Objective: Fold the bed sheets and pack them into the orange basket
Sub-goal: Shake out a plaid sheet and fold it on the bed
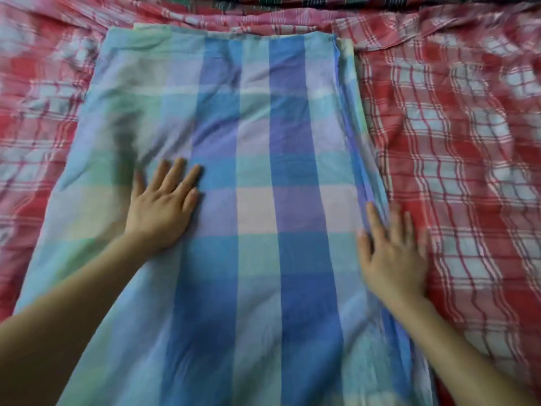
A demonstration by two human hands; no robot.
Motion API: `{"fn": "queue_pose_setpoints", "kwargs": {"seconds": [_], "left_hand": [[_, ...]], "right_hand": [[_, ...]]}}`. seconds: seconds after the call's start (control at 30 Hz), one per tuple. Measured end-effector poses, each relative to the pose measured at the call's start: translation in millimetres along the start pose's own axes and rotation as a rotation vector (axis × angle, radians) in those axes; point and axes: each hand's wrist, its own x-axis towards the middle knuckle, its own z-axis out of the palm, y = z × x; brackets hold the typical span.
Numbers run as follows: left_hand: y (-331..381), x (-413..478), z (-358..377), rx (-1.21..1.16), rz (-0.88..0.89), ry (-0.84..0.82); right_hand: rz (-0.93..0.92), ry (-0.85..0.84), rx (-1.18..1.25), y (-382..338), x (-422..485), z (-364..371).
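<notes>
A blue, green and lilac checked bed sheet (257, 142) lies folded into a long strip down the middle of the bed, running from the near edge to the far side. My left hand (162, 206) presses flat on its left half, fingers straight and spread. Along the sheet's layered right edge, my right hand (393, 253) lies flat with straight fingers, partly on the red cloth beside it. The orange basket is not in view.
A red and white checked sheet (456, 148) is spread, wrinkled, under the blue one and covers the bed on both sides. At the far edge lies a strip of dark checked cloth (292, 0).
</notes>
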Motion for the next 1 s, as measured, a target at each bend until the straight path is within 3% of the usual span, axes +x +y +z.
{"fn": "queue_pose_setpoints", "kwargs": {"seconds": [0.07,0.13,0.2,0.23,0.33,0.53,0.77,0.93,1.0], "left_hand": [[-7,-52,-1,-0.039,-0.096,-0.012],[1,-106,-2,-0.086,-0.176,-0.049],[16,-160,0,-0.12,-0.216,-0.086],[20,-185,2,-0.119,-0.221,-0.093],[10,-255,5,-0.087,-0.251,-0.098],[-38,-353,16,-0.087,-0.418,-0.195],[-13,-446,1,-0.15,-0.383,-0.244],[-20,-506,7,-0.103,-0.286,-0.207],[-29,-524,13,-0.117,-0.28,-0.176]], "right_hand": [[0.222,-0.131,0.019,9,-17,-25],[0.21,-0.015,0.084,-22,-49,-56],[0.005,0.196,0.15,-76,-98,-75],[-0.15,0.198,0.187,-102,-128,-74],[-0.423,-0.006,0.158,-114,-203,-46],[0.079,-0.102,-0.088,58,-299,-11],[0.164,-0.1,-0.047,22,-360,-70],[0.287,-0.344,0.012,30,-410,-53],[0.367,-0.367,-0.027,52,-429,-50]]}}
